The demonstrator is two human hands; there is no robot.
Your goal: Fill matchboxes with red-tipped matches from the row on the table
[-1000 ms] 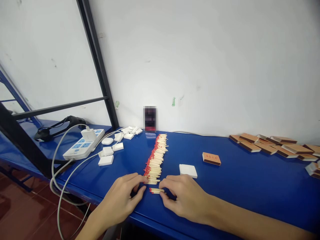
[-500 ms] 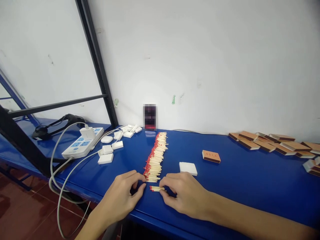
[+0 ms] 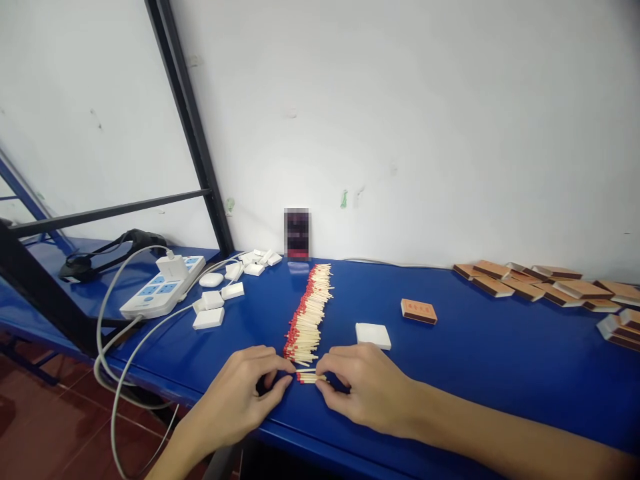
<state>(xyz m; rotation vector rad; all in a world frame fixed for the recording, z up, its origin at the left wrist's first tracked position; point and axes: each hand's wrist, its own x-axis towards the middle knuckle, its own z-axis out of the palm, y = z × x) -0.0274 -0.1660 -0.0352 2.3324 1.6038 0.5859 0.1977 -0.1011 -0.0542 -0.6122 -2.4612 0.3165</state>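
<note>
Close together, two hands (image 3: 253, 387), matches (image 3: 307, 378) between them, blue table (image 3: 475, 353)

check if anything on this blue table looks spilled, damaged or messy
Nothing looks spilled or damaged. The long row of matches is slightly ragged, its ends jutting out unevenly. The matchboxes at the far right lie in an untidy, overlapping heap, angled differently from one another.

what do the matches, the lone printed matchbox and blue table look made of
Matches: probably wood, dull, judging by the pale sticks; their red tips look coated.
Matchbox: likely thin card, matte, with orange-tan faces, crisp edges and a dark side strip.
Table: perhaps painted metal, smooth with soft sheen; what lies beneath can't be told.
</note>
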